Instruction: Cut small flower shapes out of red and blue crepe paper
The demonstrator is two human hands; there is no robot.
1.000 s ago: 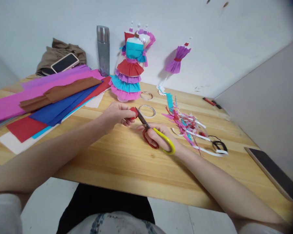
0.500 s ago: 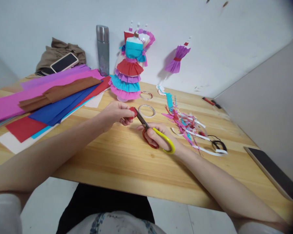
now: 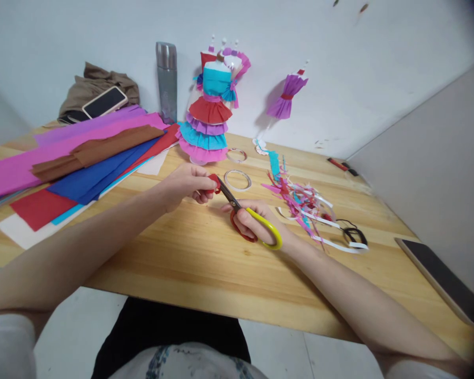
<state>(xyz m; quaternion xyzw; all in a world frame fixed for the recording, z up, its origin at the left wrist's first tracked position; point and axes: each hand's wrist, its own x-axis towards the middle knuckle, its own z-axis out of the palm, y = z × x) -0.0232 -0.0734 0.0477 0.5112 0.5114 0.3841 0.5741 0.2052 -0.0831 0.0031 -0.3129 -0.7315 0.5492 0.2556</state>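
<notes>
Pinched between the thumb and fingers of my left hand (image 3: pixel 193 183) is a small piece of red crepe paper (image 3: pixel 214 182). My right hand (image 3: pixel 255 218) grips scissors (image 3: pixel 229 196) with one yellow and one red handle loop. Their dark blades point up and left and meet the edge of the red piece. Both hands are above the wooden table (image 3: pixel 174 252). Beyond them stands a dress form (image 3: pixel 210 108) in tiered turquoise, red, purple and pink paper, and two tape rings (image 3: pixel 237 180) lie nearby.
Coloured paper sheets (image 3: pixel 106 145) are spread at left, by a flask (image 3: pixel 166 81) and a phone (image 3: pixel 105 102) on brown cloth. Paper scraps (image 3: pixel 300 202) lie right of my hands, near a purple-dressed form (image 3: pixel 288 96). A dark tablet-like device (image 3: pixel 438 279) rests at the right edge.
The scissor blades have closed a little on the red paper, and its cut edge now curls down beside the tips. Both hands stay in nearly the same place.
</notes>
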